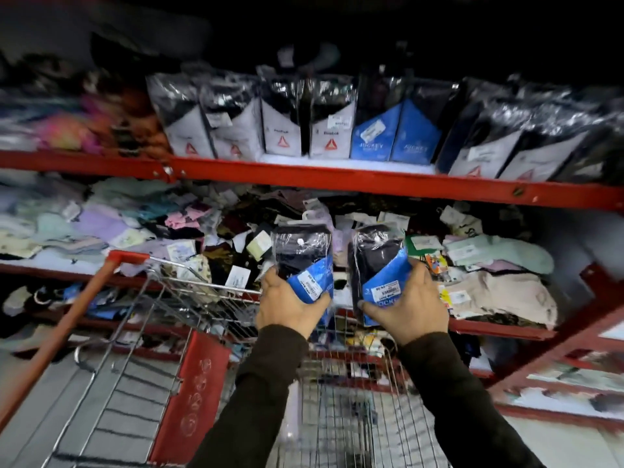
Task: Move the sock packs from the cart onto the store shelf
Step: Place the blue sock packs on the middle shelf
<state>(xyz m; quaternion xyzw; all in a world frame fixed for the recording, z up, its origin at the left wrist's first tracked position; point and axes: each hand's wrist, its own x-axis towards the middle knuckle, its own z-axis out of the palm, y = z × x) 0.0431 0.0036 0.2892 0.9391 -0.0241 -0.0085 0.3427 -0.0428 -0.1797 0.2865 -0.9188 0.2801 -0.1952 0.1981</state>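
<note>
Above the wire cart (189, 332), the left hand (287, 307) grips one blue sock pack (305, 261); the right hand (410, 307) grips another pack (378, 265); upper shelf (337, 179) at twelve o'clock.

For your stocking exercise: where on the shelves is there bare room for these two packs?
Bare strip on the upper shelf before the blue Jockey packs and white Reebok packs. The lower shelf is crowded with loose socks.

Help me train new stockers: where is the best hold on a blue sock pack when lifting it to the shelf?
Probably the stiff blue card end, from below: the right hand holds its sock pack there, thumb in front, so the pack stands upright like the blue packs on the shelf.
</note>
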